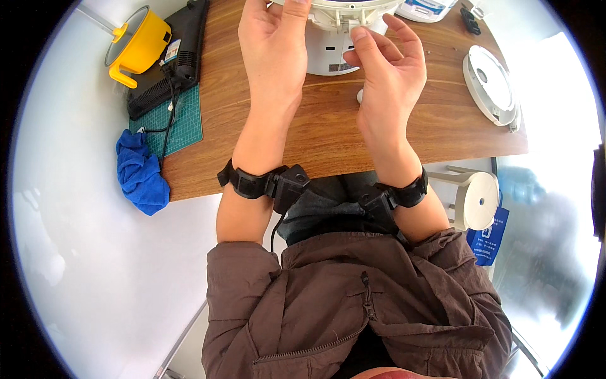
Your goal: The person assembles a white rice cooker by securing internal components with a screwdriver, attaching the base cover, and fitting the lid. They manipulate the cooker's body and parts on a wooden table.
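A round white appliance (pixel 322 60), which looks like a rice cooker body, stands at the far side of the table, cut off by the top edge. My left hand (pixel 273 38) grips its left rim, thumb on top; the other fingertips are partly out of sight. At the near side of the rim, my right hand (pixel 394 63) has its thumb against a small white plastic tab (pixel 351 26), with the index finger curled below and the other fingers bent. A small white object (pixel 360 96) shows partly behind my right wrist.
On the wooden table (pixel 227 139), a round white lid (pixel 491 85) lies at the right. A white container (pixel 426 7) and a black clip-like item (pixel 470 21) are behind. At left sit a yellow pot (pixel 140 44), black device (pixel 161 79), green cutting mat (pixel 186 120) and blue cloth (pixel 140 174).
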`<state>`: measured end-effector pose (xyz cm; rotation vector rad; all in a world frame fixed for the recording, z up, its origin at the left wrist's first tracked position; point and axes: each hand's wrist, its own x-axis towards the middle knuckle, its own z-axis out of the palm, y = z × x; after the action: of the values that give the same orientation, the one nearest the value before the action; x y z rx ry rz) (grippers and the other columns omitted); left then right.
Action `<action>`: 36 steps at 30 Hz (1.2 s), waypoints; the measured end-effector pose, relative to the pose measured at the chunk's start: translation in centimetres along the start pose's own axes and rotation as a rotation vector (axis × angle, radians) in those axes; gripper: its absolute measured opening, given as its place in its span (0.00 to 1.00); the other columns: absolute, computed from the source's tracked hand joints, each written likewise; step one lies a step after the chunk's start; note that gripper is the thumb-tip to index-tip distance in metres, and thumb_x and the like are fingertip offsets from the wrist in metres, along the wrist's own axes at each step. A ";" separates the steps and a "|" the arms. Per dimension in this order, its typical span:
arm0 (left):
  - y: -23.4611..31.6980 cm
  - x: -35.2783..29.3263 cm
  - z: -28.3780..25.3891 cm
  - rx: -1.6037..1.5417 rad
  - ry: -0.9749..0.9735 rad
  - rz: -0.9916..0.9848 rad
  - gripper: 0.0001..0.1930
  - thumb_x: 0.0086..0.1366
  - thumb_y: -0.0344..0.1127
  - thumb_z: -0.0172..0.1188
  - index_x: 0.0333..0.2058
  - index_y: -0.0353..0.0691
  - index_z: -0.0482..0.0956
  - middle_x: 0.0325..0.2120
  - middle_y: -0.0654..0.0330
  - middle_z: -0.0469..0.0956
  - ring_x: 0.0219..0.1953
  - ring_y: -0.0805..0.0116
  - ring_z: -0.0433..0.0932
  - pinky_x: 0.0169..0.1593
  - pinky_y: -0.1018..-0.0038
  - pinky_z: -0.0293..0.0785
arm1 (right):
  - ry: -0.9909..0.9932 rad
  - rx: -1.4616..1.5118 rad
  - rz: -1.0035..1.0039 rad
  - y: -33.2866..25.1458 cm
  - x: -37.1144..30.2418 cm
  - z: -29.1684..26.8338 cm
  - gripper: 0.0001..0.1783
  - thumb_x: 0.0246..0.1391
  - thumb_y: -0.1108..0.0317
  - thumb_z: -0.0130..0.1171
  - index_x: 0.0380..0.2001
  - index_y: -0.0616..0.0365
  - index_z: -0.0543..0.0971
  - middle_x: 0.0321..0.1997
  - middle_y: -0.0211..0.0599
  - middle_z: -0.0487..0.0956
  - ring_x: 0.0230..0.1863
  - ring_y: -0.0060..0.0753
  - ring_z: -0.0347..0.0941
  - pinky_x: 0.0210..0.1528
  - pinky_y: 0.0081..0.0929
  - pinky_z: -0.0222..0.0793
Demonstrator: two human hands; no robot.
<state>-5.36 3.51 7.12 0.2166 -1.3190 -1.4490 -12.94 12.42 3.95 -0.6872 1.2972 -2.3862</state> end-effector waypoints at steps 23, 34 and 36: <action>-0.5 0.8 -0.4 0.050 0.113 0.066 0.21 0.70 0.25 0.62 0.59 0.27 0.70 0.49 0.57 0.79 0.49 0.72 0.78 0.55 0.77 0.73 | -0.007 -0.068 -0.007 -0.3 0.0 0.4 0.25 0.56 0.74 0.71 0.56 0.65 0.76 0.40 0.36 0.85 0.28 0.16 0.74 0.27 0.13 0.69; 0.0 0.4 -0.5 0.390 0.137 0.117 0.35 0.66 0.26 0.67 0.67 0.30 0.60 0.56 0.52 0.72 0.56 0.65 0.74 0.61 0.69 0.72 | 0.014 -0.069 0.022 -0.7 0.0 0.6 0.24 0.56 0.72 0.72 0.54 0.64 0.76 0.40 0.34 0.85 0.29 0.15 0.76 0.26 0.11 0.67; -1.0 0.4 -0.9 0.536 0.214 0.151 0.36 0.65 0.26 0.67 0.67 0.31 0.59 0.56 0.50 0.72 0.57 0.64 0.73 0.62 0.67 0.71 | 0.008 -0.065 0.024 -0.7 -0.1 0.7 0.24 0.56 0.72 0.72 0.54 0.64 0.76 0.40 0.34 0.85 0.29 0.15 0.75 0.26 0.11 0.67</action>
<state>-5.41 2.44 6.26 0.5929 -1.4876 -0.8959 -12.56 12.37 4.84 -0.6774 1.3832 -2.3389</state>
